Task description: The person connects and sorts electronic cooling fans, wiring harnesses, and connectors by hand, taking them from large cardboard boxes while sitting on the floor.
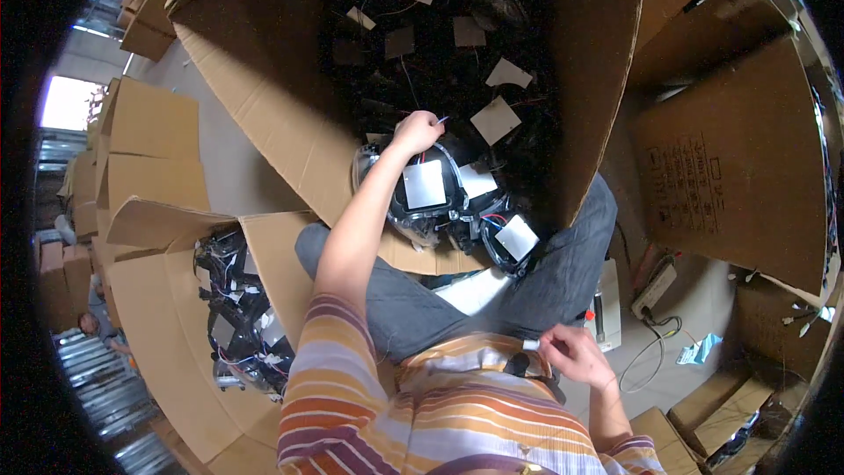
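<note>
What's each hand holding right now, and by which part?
The left hand pinches a thin wire above the black housing. The right hand pinches a small white piece by its end.

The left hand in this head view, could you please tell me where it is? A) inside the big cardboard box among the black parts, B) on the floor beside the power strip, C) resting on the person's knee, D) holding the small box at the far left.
A: the left hand reaches into the big cardboard box, closed over the black parts with white square labels.
</note>
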Motion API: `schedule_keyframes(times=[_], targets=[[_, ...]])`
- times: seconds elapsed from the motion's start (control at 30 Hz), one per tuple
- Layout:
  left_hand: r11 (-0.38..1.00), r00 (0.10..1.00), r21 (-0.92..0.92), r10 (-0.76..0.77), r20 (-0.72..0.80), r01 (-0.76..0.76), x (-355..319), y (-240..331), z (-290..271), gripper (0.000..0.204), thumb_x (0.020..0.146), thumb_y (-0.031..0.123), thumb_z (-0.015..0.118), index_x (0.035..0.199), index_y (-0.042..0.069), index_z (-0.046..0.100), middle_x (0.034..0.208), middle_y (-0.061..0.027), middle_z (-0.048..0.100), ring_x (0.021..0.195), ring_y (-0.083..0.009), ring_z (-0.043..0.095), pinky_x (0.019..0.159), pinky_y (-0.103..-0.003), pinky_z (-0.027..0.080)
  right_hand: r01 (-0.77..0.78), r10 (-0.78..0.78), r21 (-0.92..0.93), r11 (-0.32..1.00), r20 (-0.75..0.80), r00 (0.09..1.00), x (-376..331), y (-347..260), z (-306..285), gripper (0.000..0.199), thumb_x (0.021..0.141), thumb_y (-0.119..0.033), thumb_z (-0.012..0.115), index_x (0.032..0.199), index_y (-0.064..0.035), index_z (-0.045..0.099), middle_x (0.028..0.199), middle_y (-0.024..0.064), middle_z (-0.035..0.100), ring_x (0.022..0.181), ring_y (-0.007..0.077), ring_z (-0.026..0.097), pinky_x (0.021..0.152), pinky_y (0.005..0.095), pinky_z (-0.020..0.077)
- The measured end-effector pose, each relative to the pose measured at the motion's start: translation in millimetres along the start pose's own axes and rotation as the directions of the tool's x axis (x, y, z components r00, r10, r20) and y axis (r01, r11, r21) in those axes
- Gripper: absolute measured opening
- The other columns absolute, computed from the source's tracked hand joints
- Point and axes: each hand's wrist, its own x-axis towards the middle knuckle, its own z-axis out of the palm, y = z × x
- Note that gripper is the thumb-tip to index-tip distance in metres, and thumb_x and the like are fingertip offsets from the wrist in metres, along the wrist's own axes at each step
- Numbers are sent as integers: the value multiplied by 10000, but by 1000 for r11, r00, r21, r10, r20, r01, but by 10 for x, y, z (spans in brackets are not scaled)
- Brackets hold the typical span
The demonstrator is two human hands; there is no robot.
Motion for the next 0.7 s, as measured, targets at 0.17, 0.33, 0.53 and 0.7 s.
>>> schedule_keyframes(times=[0.17, 0.33, 0.53, 0.7], targets=[[479, 962, -848, 248, -117, -227, -821, 184, -447, 207, 836, 152, 372, 738, -5, 464, 739, -85, 572, 706, -126, 541, 647, -238, 418, 115, -117, 106, 988, 10, 993, -214, -28, -60, 61, 706, -58, 522, 714, 0, 538, 588, 45, 538, 495, 87, 494, 438, 200, 373], [342, 941, -913, 321, -109, -223, -1577, 307, -521, 229, 861, 149, 308, 972, -7, 434, 613, -12, 477, 569, -79, 456, 563, -201, 386, 136, -150, 92, 986, 162, 975, -144, -226, -90, 96, 700, -112, 532, 745, -27, 533, 643, 91, 553, 576, 198, 560, 501, 264, 424], [339, 927, -914, 363, -91, -222, -2056, 603, -456, 324, 867, 209, 307, 1112, 16, 396, 724, -5, 470, 626, -47, 424, 546, -165, 358, 134, -155, 148, 980, 143, 977, -14, -429, -37, 106, 712, -103, 525, 765, -11, 529, 631, 79, 541, 549, 167, 540, 486, 247, 404], [447, 824, -701, 408, -393, -556, -2204, 713, -448, 313, 698, -60, 455, 1003, -2, 499, 652, -81, 516, 555, -156, 495, 549, -247, 413, 215, -234, 262, 941, 45, 971, 141, -561, 15, 83, 725, -69, 514, 756, 9, 516, 610, 49, 524, 540, 98, 514, 468, 209, 391]])
